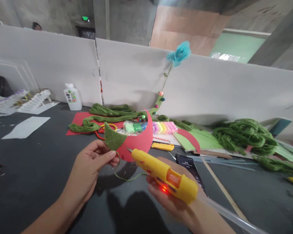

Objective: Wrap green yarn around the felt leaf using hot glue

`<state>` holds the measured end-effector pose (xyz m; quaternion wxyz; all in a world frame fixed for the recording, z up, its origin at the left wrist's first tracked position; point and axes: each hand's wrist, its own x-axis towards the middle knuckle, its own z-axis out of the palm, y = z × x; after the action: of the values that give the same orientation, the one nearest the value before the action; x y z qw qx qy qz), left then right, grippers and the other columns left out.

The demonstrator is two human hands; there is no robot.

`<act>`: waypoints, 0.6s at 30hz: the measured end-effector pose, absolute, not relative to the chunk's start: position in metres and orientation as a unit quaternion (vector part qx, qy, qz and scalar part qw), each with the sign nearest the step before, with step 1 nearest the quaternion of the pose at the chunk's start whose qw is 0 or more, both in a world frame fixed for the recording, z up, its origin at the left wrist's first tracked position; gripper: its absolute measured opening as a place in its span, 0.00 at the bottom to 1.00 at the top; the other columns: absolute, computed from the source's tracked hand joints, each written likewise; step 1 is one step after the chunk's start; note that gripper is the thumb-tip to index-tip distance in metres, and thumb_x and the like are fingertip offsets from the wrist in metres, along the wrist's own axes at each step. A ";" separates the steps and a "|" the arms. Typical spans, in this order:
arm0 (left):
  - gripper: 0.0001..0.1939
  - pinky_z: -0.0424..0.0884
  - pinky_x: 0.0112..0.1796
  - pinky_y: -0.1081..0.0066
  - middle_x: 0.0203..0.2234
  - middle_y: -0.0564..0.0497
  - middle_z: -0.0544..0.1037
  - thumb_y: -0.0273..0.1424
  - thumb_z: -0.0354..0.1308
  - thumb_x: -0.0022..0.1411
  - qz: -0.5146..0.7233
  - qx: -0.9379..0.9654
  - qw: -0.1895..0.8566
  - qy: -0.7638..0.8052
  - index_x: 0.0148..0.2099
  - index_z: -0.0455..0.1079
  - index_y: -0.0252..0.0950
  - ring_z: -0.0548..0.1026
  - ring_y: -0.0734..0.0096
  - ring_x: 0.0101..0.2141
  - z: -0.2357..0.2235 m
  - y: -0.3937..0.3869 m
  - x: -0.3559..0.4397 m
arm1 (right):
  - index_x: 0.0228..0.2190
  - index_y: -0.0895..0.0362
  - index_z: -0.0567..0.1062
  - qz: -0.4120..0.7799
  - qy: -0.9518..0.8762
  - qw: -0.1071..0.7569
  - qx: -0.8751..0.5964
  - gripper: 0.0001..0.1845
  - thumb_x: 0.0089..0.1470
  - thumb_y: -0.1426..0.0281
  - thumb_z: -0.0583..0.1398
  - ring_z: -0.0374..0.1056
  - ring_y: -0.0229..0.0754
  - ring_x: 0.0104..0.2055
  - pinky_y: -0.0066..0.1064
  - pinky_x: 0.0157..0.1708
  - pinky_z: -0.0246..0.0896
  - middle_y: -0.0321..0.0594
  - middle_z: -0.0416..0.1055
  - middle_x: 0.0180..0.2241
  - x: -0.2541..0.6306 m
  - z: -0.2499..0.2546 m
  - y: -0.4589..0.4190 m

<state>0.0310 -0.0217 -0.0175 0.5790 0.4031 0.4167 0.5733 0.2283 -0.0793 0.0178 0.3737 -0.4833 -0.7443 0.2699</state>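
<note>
Between the thumb and fingers of my left hand (94,164) is a red paper crescent (139,144), pinched near its left end. Green yarn (114,139) covers that left tip, and a loose strand (130,179) trails from it toward my right hand. My right hand (171,198) is wrapped around a yellow hot glue gun (161,170) with a red light glowing on its side. The gun's metal nozzle points left, close to the red part of the crescent beside the yarn. A clear glue stick (230,217) sticks out of its back end.
Green yarn skeins (246,136) lie at the right and along the back. A phone (190,169), a yellow utility knife (162,147), scissors (100,132) and packs of coloured clay (164,127) lie beyond my hands. A white bottle (73,98) and a blue flower (180,53) stand by the partition.
</note>
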 end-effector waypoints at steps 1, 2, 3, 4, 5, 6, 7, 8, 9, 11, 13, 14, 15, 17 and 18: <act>0.07 0.70 0.26 0.79 0.19 0.57 0.75 0.26 0.66 0.47 0.573 0.403 0.579 0.417 0.28 0.69 0.35 0.73 0.77 0.22 -0.017 -0.022 0.031 | 0.30 0.52 0.69 0.272 -0.758 0.346 -0.482 0.02 0.50 0.70 0.58 0.68 0.39 0.27 0.29 0.26 0.65 0.34 0.70 0.27 0.229 0.019 -0.079; 0.07 0.70 0.27 0.79 0.19 0.57 0.75 0.26 0.66 0.47 0.571 0.404 0.579 0.418 0.28 0.69 0.34 0.73 0.77 0.22 -0.017 -0.022 0.031 | 0.28 0.53 0.68 0.271 -0.769 0.322 -0.482 0.01 0.51 0.70 0.57 0.67 0.39 0.26 0.29 0.26 0.65 0.34 0.69 0.27 0.228 0.019 -0.079; 0.07 0.70 0.27 0.78 0.19 0.56 0.75 0.26 0.66 0.47 0.570 0.407 0.579 0.419 0.28 0.70 0.34 0.73 0.77 0.22 -0.018 -0.023 0.032 | 0.27 0.53 0.67 0.265 -0.776 0.307 -0.483 0.02 0.52 0.70 0.56 0.66 0.38 0.25 0.29 0.25 0.64 0.34 0.68 0.26 0.226 0.019 -0.079; 0.07 0.70 0.27 0.78 0.20 0.56 0.75 0.26 0.66 0.47 0.569 0.408 0.577 0.419 0.28 0.70 0.34 0.73 0.77 0.22 -0.018 -0.023 0.032 | 0.27 0.53 0.66 0.254 -0.778 0.309 -0.485 0.03 0.52 0.70 0.56 0.65 0.38 0.25 0.29 0.25 0.63 0.34 0.67 0.25 0.225 0.019 -0.078; 0.07 0.70 0.27 0.78 0.20 0.56 0.75 0.26 0.66 0.46 0.569 0.409 0.576 0.420 0.28 0.70 0.34 0.74 0.77 0.22 -0.018 -0.024 0.033 | 0.26 0.53 0.66 0.243 -0.778 0.316 -0.486 0.03 0.51 0.70 0.55 0.64 0.38 0.24 0.29 0.24 0.63 0.34 0.67 0.24 0.223 0.017 -0.078; 0.07 0.70 0.27 0.78 0.21 0.56 0.75 0.26 0.66 0.46 0.569 0.410 0.575 0.421 0.28 0.70 0.34 0.73 0.77 0.22 -0.019 -0.025 0.033 | 0.25 0.53 0.66 0.236 -0.777 0.324 -0.486 0.03 0.51 0.70 0.55 0.64 0.38 0.23 0.28 0.23 0.62 0.34 0.67 0.24 0.221 0.016 -0.077; 0.08 0.70 0.27 0.78 0.21 0.56 0.75 0.26 0.66 0.46 0.569 0.412 0.574 0.421 0.28 0.70 0.34 0.73 0.77 0.22 -0.019 -0.025 0.034 | 0.25 0.53 0.66 0.230 -0.775 0.331 -0.486 0.04 0.50 0.70 0.55 0.63 0.37 0.22 0.28 0.22 0.62 0.34 0.66 0.23 0.220 0.015 -0.077; 0.08 0.70 0.26 0.78 0.21 0.56 0.76 0.26 0.66 0.46 0.568 0.414 0.574 0.421 0.28 0.70 0.34 0.73 0.77 0.22 -0.019 -0.026 0.034 | 0.25 0.53 0.66 0.225 -0.773 0.336 -0.488 0.04 0.50 0.70 0.55 0.63 0.37 0.22 0.28 0.22 0.62 0.34 0.66 0.22 0.219 0.014 -0.077; 0.08 0.70 0.27 0.78 0.21 0.56 0.76 0.26 0.66 0.46 0.565 0.416 0.574 0.422 0.28 0.70 0.34 0.74 0.77 0.22 -0.019 -0.026 0.035 | 0.24 0.53 0.66 0.222 -0.772 0.336 -0.491 0.04 0.50 0.71 0.55 0.63 0.37 0.22 0.28 0.21 0.62 0.34 0.66 0.22 0.219 0.013 -0.077; 0.07 0.70 0.27 0.78 0.20 0.56 0.76 0.27 0.66 0.47 0.560 0.420 0.577 0.421 0.28 0.69 0.34 0.73 0.77 0.21 -0.020 -0.027 0.035 | 0.25 0.54 0.67 0.219 -0.772 0.330 -0.497 0.04 0.50 0.71 0.55 0.64 0.38 0.22 0.28 0.22 0.62 0.34 0.67 0.23 0.219 0.012 -0.077; 0.07 0.70 0.27 0.78 0.21 0.57 0.76 0.27 0.66 0.48 0.557 0.424 0.579 0.418 0.28 0.69 0.34 0.73 0.78 0.22 -0.020 -0.027 0.035 | 0.25 0.54 0.67 0.216 -0.776 0.329 -0.493 0.04 0.50 0.72 0.54 0.65 0.38 0.23 0.28 0.22 0.62 0.35 0.68 0.23 0.219 0.012 -0.077; 0.07 0.70 0.27 0.78 0.21 0.57 0.76 0.27 0.65 0.48 0.555 0.426 0.581 0.416 0.28 0.69 0.34 0.73 0.78 0.22 -0.020 -0.027 0.034 | 0.25 0.54 0.68 0.215 -0.777 0.330 -0.491 0.04 0.50 0.72 0.54 0.65 0.38 0.23 0.28 0.22 0.62 0.35 0.68 0.23 0.218 0.012 -0.078; 0.07 0.70 0.28 0.78 0.21 0.57 0.76 0.27 0.65 0.48 0.555 0.427 0.582 0.415 0.28 0.69 0.35 0.73 0.78 0.22 -0.020 -0.027 0.034 | 0.26 0.54 0.68 0.214 -0.778 0.331 -0.489 0.04 0.50 0.73 0.54 0.65 0.38 0.22 0.27 0.22 0.62 0.35 0.68 0.23 0.218 0.011 -0.078; 0.06 0.70 0.27 0.78 0.20 0.57 0.76 0.26 0.65 0.48 0.554 0.427 0.583 0.413 0.27 0.69 0.35 0.73 0.78 0.22 -0.020 -0.027 0.035 | 0.26 0.53 0.68 0.213 -0.778 0.329 -0.491 0.04 0.51 0.73 0.54 0.65 0.38 0.22 0.27 0.22 0.62 0.36 0.69 0.24 0.218 0.011 -0.078; 0.06 0.70 0.27 0.78 0.20 0.56 0.76 0.26 0.65 0.48 0.555 0.427 0.583 0.413 0.27 0.69 0.35 0.73 0.78 0.22 -0.021 -0.027 0.035 | 0.27 0.54 0.68 0.213 -0.778 0.327 -0.493 0.04 0.51 0.73 0.54 0.66 0.38 0.23 0.27 0.22 0.63 0.36 0.70 0.24 0.217 0.011 -0.077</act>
<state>0.0347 -0.0269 -0.0205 0.5833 0.4265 0.4126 0.5546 0.2172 -0.0775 0.0107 0.3269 -0.4926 -0.7778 0.2131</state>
